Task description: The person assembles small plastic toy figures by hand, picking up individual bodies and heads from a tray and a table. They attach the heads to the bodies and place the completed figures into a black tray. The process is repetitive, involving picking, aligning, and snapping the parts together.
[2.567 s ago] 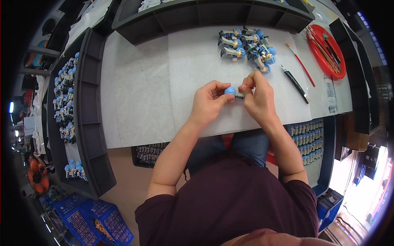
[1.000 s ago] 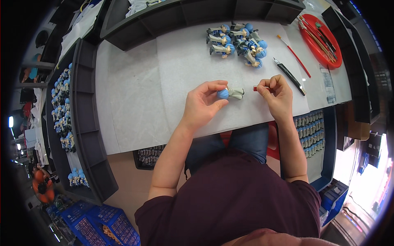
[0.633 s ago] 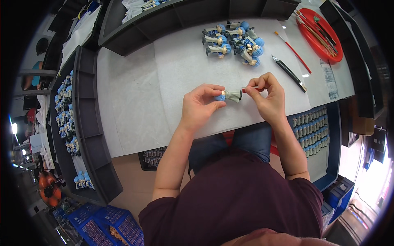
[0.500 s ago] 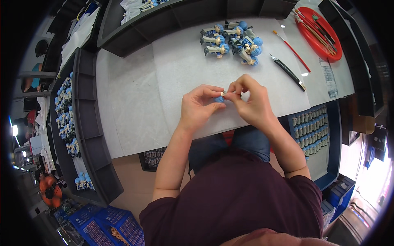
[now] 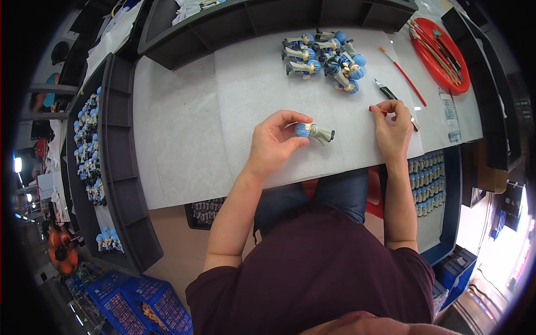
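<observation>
A small figurine (image 5: 320,133) with blue hair and a pale grey-green outfit lies sideways over the white work sheet. My left hand (image 5: 273,142) grips it by the head, between thumb and fingers, with its dark feet pointing right. Further right, my right hand (image 5: 393,129) is closed in a pinch, a tiny red piece (image 5: 371,108) showing at its fingertips; its exact kind is too small to tell. Partly behind that hand lies a black craft knife (image 5: 384,89), blade toward the far left.
Several blue-haired figurines (image 5: 302,54) lie grouped at the far middle. A red-handled brush (image 5: 410,84) lies near a red tray (image 5: 465,84) of brushes. Dark bins (image 5: 120,151) border the left and far sides; a blue bin (image 5: 455,195) at right holds rows of figurine parts.
My right hand has moved away to the right, from the figurine to beside the craft knife, with a red bit in its fingers. The figurine's body now shows; my left hand still holds it.
</observation>
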### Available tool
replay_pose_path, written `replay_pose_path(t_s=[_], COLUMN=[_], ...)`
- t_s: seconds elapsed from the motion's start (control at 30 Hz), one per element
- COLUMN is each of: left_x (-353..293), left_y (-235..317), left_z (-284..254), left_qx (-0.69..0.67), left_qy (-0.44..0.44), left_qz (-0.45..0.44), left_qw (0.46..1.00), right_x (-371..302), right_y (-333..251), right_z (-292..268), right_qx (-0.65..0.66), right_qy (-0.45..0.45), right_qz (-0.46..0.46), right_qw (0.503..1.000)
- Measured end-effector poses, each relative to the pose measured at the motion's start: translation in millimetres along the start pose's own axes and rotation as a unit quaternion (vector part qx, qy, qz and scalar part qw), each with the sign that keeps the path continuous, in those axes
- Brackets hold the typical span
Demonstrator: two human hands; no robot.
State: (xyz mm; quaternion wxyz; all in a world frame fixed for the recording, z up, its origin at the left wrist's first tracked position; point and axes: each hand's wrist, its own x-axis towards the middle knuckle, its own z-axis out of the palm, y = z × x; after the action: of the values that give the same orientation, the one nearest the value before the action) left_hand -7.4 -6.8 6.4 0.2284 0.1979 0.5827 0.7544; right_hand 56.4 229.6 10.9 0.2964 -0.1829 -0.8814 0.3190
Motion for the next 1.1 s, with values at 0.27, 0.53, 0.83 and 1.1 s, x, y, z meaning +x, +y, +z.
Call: replay_pose_path(t_s=[0.27, 0.53, 0.83, 1.1], left_x=[1, 2, 4, 5], left_y=[3, -3, 4, 2], left_z=[-1, -6, 1, -1], left_qx=[-0.027, -0.06, -0.096, -0.081], left_qy=[0.003, -0.03, 0.053, 0.054], left_qz=[0.011, 0.1, -0.035, -0.039], left_qw=[1.0, 0.993, 0.993, 0.994], right_x=[-2, -27, -40, -42], right_y=[-7, -53, -45, -42], right_z=[-10, 4, 36, 38], right_qx=[-0.082, 0.409, 0.419, 0.413], right_qy=[0.017, -0.384, -0.215, -0.203], right_qz=[-0.153, 0.197, 0.049, 0.03], right_qw=[0.985, 0.804, 0.881, 0.887])
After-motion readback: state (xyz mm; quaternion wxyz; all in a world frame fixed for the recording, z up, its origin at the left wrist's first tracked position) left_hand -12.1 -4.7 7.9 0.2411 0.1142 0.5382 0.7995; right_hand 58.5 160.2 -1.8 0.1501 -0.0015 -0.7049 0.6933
